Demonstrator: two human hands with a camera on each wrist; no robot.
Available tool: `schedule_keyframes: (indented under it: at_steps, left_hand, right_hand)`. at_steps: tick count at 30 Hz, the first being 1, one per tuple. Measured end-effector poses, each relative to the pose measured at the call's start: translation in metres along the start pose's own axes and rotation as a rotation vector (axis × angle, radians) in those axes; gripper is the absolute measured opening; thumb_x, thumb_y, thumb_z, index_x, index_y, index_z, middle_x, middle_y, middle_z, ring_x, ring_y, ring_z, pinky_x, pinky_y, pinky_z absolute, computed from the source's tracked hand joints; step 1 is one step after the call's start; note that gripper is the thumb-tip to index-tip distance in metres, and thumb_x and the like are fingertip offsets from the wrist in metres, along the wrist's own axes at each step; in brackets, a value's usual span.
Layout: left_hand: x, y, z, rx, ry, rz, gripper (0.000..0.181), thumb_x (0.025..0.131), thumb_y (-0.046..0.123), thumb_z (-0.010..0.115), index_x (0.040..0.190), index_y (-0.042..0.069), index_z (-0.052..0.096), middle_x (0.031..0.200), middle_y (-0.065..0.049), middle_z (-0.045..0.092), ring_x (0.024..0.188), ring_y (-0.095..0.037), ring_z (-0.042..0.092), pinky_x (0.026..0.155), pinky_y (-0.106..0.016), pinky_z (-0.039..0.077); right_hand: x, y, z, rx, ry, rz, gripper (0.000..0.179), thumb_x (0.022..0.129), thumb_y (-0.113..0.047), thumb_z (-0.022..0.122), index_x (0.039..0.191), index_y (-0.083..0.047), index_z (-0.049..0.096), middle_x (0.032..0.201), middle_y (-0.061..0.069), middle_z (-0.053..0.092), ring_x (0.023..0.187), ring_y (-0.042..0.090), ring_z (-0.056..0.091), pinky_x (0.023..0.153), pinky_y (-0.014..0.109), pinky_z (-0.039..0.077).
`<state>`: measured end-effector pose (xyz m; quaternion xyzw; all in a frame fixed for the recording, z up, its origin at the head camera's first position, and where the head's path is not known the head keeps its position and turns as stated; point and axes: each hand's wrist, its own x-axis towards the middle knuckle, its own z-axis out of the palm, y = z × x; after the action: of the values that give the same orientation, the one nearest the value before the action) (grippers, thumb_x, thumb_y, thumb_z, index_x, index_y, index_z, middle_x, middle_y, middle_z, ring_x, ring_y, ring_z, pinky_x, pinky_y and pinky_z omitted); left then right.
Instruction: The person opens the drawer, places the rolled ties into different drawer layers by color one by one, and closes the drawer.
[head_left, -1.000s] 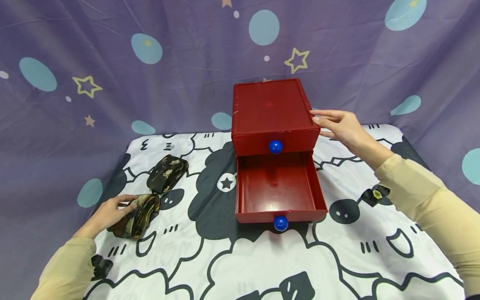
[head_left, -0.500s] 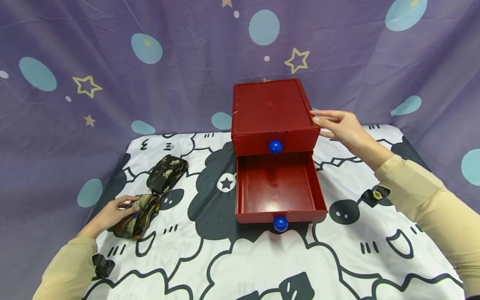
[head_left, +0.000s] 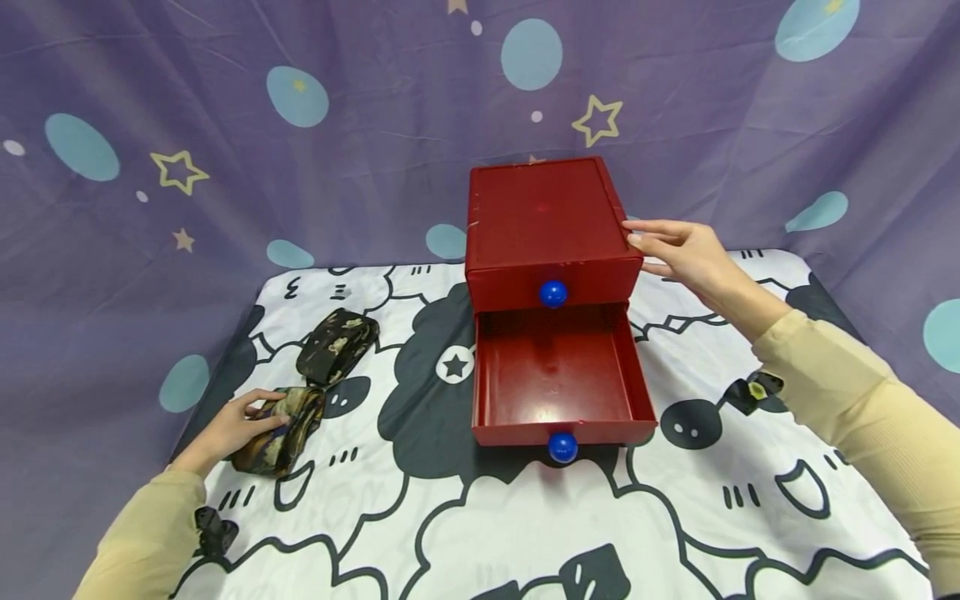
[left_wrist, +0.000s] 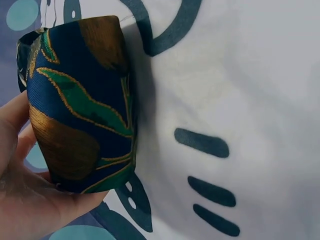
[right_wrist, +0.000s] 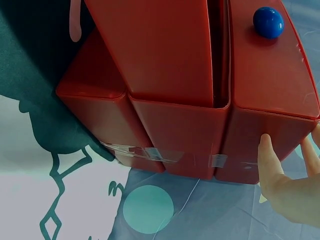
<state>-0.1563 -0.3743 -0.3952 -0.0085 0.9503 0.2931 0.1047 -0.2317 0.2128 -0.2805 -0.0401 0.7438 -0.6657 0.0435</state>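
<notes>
Red drawer unit (head_left: 543, 217): standing toward the back of the worktop (head_left: 420, 542), a little right of centre in my head feed, before a purple backdrop (head_left: 375, 133) printed with stars and pale blue ovals; from the right wrist I make out three stacked tiers.
Pulled-out drawer (head_left: 555, 375): the tier just beneath the top one, slid forward toward the person, its glossy red floor in my sight; the top tier (head_left: 502, 287) is pushed in.
Right hand (head_left: 686, 254): at the unit's right side, fingers stretched out and spread, tips touching the top tier near its upper edge.
Left hand (head_left: 232, 429): over at the left of the worktop, thumb and fingers gripping the patterned bundle (left_wrist: 85, 105).
Patterned bundle: folded fabric, well apart from the drawer unit; up close I see navy, green and brown with gold-edged leaf shapes. Whether it rests on the worktop or sits just above, I cannot tell.
Dark bundle (head_left: 337, 343): lying on the worktop just beyond the patterned one, pale flowers on its top.
Blue knobs (head_left: 553, 293): two round ones, on the fronts of the top tier and the pulled-out drawer.
Clear tape (right_wrist: 218, 161): small strips across the joins on the unit's side.
</notes>
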Motion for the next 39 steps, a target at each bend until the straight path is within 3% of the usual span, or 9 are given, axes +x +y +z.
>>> schedule_keyframes:
  at_steps: [4, 10, 15, 20, 31, 36, 39]
  left_hand:
    - [0.001, 0.0, 0.004, -0.032, 0.008, 0.017, 0.048, 0.082, 0.019, 0.063, 0.117, -0.007, 0.044, 0.088, -0.025, 0.057, 0.059, -0.013, 0.05, 0.052, -0.028, 0.042]
    - [0.004, 0.004, 0.006, -0.03, 0.024, 0.019, 0.046, 0.082, 0.015, 0.063, 0.116, -0.006, 0.041, 0.099, -0.034, 0.048, 0.054, -0.016, 0.048, 0.051, -0.029, 0.041]
    - [0.006, 0.007, 0.006, 0.035, 0.018, -0.01, 0.047, 0.082, 0.018, 0.063, 0.115, -0.005, 0.039, 0.105, -0.038, 0.043, 0.073, -0.032, 0.052, 0.066, -0.041, 0.042]
    - [0.007, 0.01, 0.007, 0.067, 0.03, -0.003, 0.045, 0.079, 0.016, 0.063, 0.112, -0.004, 0.04, 0.111, -0.04, 0.04, 0.092, -0.047, 0.046, 0.076, -0.053, 0.038]
    - [0.008, 0.014, 0.005, 0.046, 0.028, 0.042, 0.044, 0.076, 0.011, 0.067, 0.108, -0.006, 0.042, 0.113, -0.04, 0.038, 0.098, -0.05, 0.042, 0.08, -0.056, 0.035]
    - [0.009, 0.014, 0.001, -0.015, -0.033, -0.026, 0.051, 0.076, 0.016, 0.068, 0.113, -0.006, 0.041, 0.121, -0.039, 0.031, 0.101, -0.048, 0.04, 0.081, -0.054, 0.035]
    - [0.008, 0.013, -0.001, -0.044, -0.068, -0.06, 0.055, 0.076, 0.019, 0.068, 0.116, -0.005, 0.04, 0.121, -0.036, 0.03, 0.088, -0.038, 0.049, 0.075, -0.045, 0.041]
  right_hand:
    - [0.0, 0.0, 0.0, -0.002, 0.001, 0.0, 0.05, 0.081, -0.025, 0.064, 0.125, -0.007, 0.051, 0.122, 0.009, 0.047, 0.096, 0.007, 0.055, 0.073, 0.02, 0.049]
    - [0.0, -0.001, -0.002, 0.004, 0.001, -0.003, 0.05, 0.08, -0.026, 0.064, 0.125, -0.009, 0.052, 0.118, 0.006, 0.05, 0.096, 0.007, 0.055, 0.073, 0.02, 0.049]
    - [0.0, -0.001, -0.002, 0.013, 0.002, 0.005, 0.053, 0.078, -0.028, 0.066, 0.125, -0.008, 0.051, 0.118, 0.006, 0.051, 0.095, 0.007, 0.056, 0.073, 0.02, 0.049]
    - [-0.001, -0.001, -0.001, 0.001, 0.004, 0.007, 0.054, 0.078, -0.029, 0.065, 0.126, -0.008, 0.05, 0.119, 0.006, 0.05, 0.096, 0.006, 0.056, 0.073, 0.02, 0.048]
    - [-0.002, 0.0, -0.002, 0.002, 0.007, 0.007, 0.051, 0.079, -0.027, 0.065, 0.125, -0.008, 0.051, 0.116, 0.004, 0.052, 0.094, 0.006, 0.056, 0.074, 0.022, 0.049]
    - [-0.001, -0.001, 0.0, 0.004, 0.005, 0.012, 0.05, 0.079, -0.026, 0.065, 0.124, -0.009, 0.052, 0.119, 0.007, 0.05, 0.094, 0.006, 0.056, 0.075, 0.023, 0.049]
    - [-0.001, -0.001, 0.001, -0.007, 0.004, 0.015, 0.051, 0.079, -0.027, 0.065, 0.125, -0.009, 0.051, 0.121, 0.008, 0.048, 0.096, 0.006, 0.055, 0.076, 0.024, 0.049]
